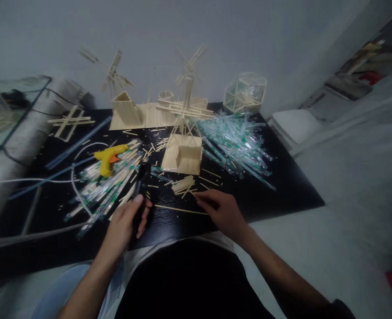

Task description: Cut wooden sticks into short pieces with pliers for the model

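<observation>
My left hand (128,217) is wrapped round a long black tool (142,179) that points away from me; its exact kind is too dark to make out. The thumb and forefinger of my right hand (223,209) pinch the end of a thin wooden stick (193,193). That stick lies at the edge of a small pile of short sticks (182,184). One longer stick (179,209) lies crosswise on the table between my hands. Just behind the pile stands a wooden model (189,160) with a square base, a low box and a windmill-like frame on top.
A yellow glue gun (107,158) rests on plastic-wrapped sticks (112,188) at left. Clear wrappers (238,139) heap up at right. More windmill models (126,110) and a faceted frame (245,94) stand along the wall. A pale cable (72,179) loops across the black table (282,195).
</observation>
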Available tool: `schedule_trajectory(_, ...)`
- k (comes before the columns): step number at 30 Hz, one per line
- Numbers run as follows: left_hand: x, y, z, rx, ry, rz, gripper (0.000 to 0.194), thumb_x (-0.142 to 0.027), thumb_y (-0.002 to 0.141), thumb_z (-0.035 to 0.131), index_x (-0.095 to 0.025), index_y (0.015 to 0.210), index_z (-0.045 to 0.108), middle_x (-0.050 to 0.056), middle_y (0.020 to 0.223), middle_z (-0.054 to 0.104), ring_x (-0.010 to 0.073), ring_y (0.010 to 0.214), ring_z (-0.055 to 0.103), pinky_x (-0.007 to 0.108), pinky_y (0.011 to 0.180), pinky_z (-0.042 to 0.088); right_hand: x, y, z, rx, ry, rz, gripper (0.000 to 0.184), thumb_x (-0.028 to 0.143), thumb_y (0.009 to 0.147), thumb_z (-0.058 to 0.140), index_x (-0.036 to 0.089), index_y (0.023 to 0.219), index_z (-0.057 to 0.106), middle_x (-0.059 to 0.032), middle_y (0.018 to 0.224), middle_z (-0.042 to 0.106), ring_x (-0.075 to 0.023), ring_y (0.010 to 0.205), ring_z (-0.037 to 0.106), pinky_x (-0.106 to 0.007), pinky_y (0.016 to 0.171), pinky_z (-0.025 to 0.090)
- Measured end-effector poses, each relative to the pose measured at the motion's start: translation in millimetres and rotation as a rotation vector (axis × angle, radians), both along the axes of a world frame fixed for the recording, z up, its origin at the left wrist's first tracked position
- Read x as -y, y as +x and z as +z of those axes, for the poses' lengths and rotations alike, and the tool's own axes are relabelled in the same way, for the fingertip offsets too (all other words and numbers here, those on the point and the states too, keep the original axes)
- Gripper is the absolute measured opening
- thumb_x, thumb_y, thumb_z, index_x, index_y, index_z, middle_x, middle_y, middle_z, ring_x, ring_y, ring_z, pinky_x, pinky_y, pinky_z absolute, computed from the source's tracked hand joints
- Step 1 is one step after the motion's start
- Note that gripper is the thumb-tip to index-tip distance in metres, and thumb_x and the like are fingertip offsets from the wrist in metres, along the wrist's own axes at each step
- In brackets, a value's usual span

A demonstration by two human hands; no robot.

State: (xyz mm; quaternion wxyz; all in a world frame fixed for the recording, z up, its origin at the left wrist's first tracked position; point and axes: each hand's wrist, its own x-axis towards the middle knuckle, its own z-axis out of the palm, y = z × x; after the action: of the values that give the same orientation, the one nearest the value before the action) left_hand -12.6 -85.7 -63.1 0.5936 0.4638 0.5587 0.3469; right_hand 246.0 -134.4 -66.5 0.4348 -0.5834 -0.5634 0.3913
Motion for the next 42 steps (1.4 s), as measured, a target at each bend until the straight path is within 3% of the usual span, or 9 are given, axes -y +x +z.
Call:
schedule_trajectory(4, -2, -2, -0.2, 0.246, -0.082, 0.175, 0.042, -0.057, 0.084, 0.066, -0.016, 0.085, 0.062, -0.006, 0.059, 0.049, 0.0065, 0.039, 0.039, 0.018, 0.031, 0.031, 0, 13, -9.8, 0.392, 0.161, -0.01, 0.018, 0.012, 0.091, 0.066, 0.022, 0.096, 0.079, -0.0075, 0.093, 0.076, -0.0229, 0.091, 0.07, -0.038, 0.085, 0.055)
schedule_trajectory(9, 4, -4, -10.8, 0.245, 0.003, 0.174, 0.03, -0.044, 0.085, 0.071, -0.016, 0.084, 0.061, -0.006, 0.06, 0.049, 0.0068, 0.042, 0.043, 0.019, 0.035, 0.035, -2, 10, -20.7, 0.652, 0.205, 0.02, 0.017, 0.011, 0.093, 0.064, 0.019, 0.096, 0.078, -0.01, 0.097, 0.073, -0.0256, 0.092, 0.064, -0.042, 0.085, 0.053)
schedule_trajectory(14, 7, -2, -17.0, 0.218, 0.047, 0.171, 0.025, -0.041, 0.087, 0.069, -0.017, 0.085, 0.06, -0.006, 0.061, 0.049, 0.0074, 0.043, 0.044, 0.019, 0.036, 0.036, 2, 11, -18.2, 0.616, 0.201, -0.008, 0.01, 0.015, 0.092, 0.068, 0.018, 0.099, 0.075, -0.0099, 0.097, 0.069, -0.025, 0.094, 0.061, -0.042, 0.087, 0.051)
schedule_trajectory(18, 7, -1, -15.4, 0.252, 0.053, 0.204, 0.026, -0.041, 0.087, 0.068, -0.017, 0.087, 0.061, -0.005, 0.06, 0.05, 0.0083, 0.043, 0.045, 0.02, 0.036, 0.036, 12, 19, -6.8, 0.532, 0.053, 0.194, 0.012, 0.018, 0.084, 0.079, 0.02, 0.091, 0.07, -0.0048, 0.095, 0.067, -0.0216, 0.092, 0.062, -0.036, 0.083, 0.05)
schedule_trajectory(25, 8, -2, -18.0, 0.282, 0.076, 0.223, 0.025, -0.04, 0.088, 0.067, -0.016, 0.089, 0.061, -0.004, 0.06, 0.052, 0.009, 0.045, 0.047, 0.021, 0.038, 0.038, 18, 15, -10.4, 0.844, 0.08, 0.244, 0.01, 0.01, 0.094, 0.059, 0.017, 0.088, 0.063, -0.0096, 0.092, 0.065, -0.0243, 0.087, 0.059, -0.037, 0.075, 0.047)
schedule_trajectory(31, 10, -5, -23.7, 0.294, 0.086, 0.237, 0.025, -0.04, 0.088, 0.067, -0.016, 0.093, 0.062, -0.004, 0.061, 0.053, 0.0091, 0.045, 0.048, 0.022, 0.04, 0.039, 10, 24, 8.2, 0.238, -0.108, 0.134, 0.01, 0.027, 0.098, 0.056, 0.022, 0.091, 0.062, -0.0004, 0.079, 0.067, -0.0168, 0.073, 0.062, -0.03, 0.07, 0.047)
schedule_trajectory(37, 11, -5, -22.6, 0.289, 0.091, 0.238, 0.026, -0.041, 0.088, 0.067, -0.016, 0.092, 0.063, -0.004, 0.061, 0.054, 0.0093, 0.046, 0.048, 0.022, 0.04, 0.038, -2, 37, 35.6, -0.517, -0.11, -0.146, 0.029, 0.039, 0.071, 0.087, 0.021, 0.08, 0.067, 0.0022, 0.067, 0.06, -0.0121, 0.057, 0.049, -0.026, 0.055, 0.04)
schedule_trajectory(40, 11, -4, -21.0, 0.305, 0.079, 0.236, 0.027, -0.043, 0.088, 0.067, -0.016, 0.092, 0.063, -0.004, 0.061, 0.053, 0.0094, 0.046, 0.048, 0.022, 0.04, 0.038, -9, 38, 39.1, -0.68, -0.053, -0.145, 0.033, 0.047, 0.068, 0.088, 0.022, 0.077, 0.068, 0.0013, 0.068, 0.057, -0.0134, 0.06, 0.049, -0.028, 0.057, 0.043)
schedule_trajectory(42, 11, -4, -21.2, 0.309, 0.082, 0.227, 0.028, -0.043, 0.088, 0.067, -0.016, 0.092, 0.063, -0.004, 0.062, 0.053, 0.0097, 0.046, 0.048, 0.022, 0.04, 0.038, -11, 36, 41.7, -0.628, 0.016, -0.123, 0.032, 0.051, 0.075, 0.083, 0.022, 0.074, 0.069, -0.0012, 0.076, 0.061, -0.0159, 0.069, 0.055, -0.031, 0.065, 0.048)
